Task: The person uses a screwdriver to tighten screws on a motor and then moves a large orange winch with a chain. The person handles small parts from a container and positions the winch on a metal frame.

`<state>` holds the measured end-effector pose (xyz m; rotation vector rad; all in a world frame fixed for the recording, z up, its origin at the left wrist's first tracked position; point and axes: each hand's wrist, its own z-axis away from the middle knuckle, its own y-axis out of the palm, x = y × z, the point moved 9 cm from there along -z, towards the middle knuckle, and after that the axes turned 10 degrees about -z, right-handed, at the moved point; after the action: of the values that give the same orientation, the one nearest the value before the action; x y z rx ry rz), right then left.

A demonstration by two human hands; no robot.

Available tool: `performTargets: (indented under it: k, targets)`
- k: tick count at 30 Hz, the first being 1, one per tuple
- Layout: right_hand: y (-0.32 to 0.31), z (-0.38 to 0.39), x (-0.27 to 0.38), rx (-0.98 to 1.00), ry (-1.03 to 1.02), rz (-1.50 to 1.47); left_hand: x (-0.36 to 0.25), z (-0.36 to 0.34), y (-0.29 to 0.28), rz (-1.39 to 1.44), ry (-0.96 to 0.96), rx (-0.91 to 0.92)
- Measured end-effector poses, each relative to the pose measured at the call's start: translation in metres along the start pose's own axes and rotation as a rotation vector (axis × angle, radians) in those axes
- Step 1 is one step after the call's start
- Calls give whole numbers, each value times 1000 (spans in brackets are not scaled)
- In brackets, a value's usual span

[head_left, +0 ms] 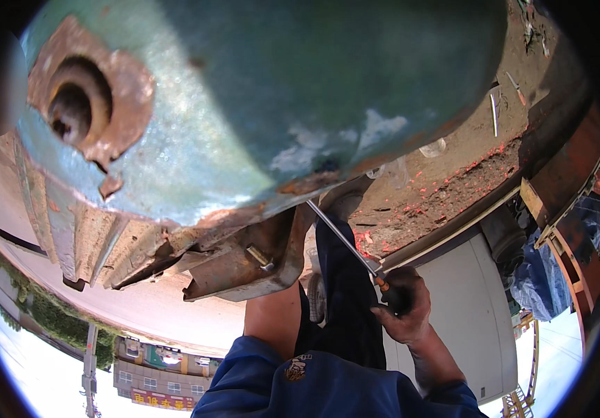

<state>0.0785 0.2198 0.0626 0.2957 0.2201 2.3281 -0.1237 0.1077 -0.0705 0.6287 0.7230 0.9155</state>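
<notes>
Leftmost, above both hands, I see a rusty green panel (223,90); below it, my left fingers are hidden behind a rusty bracket (230,273), state unreadable. Rightward, a metal-shafted tool (348,243) slants up-left from my right fingers (420,306), wrapped round its dark handle.

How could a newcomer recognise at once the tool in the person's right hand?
Find the big green, rusting metal body across the top. From its lower edge, just right of centre, a long silver tool slants down to the right hand. Unlike the silver rod lying on the ground at upper right, it is held and has an orange part beside the hand.
</notes>
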Motion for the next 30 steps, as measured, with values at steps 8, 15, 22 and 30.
performTargets:
  k: [8, 15, 22, 30]
  targets:
    - [10, -11, 4, 114, 40, -62, -9, -3, 4, -251, -23, 259]
    - [9, -2, 8, -69, -182, 209, -6, -7, 10, -316, 3, 377]
    - [8, -11, -2, 35, 15, -77, -10, -10, 9, -295, 13, 394]
    - [9, 1, -2, -40, -95, 64, -8, -8, 4, -265, -9, 359]
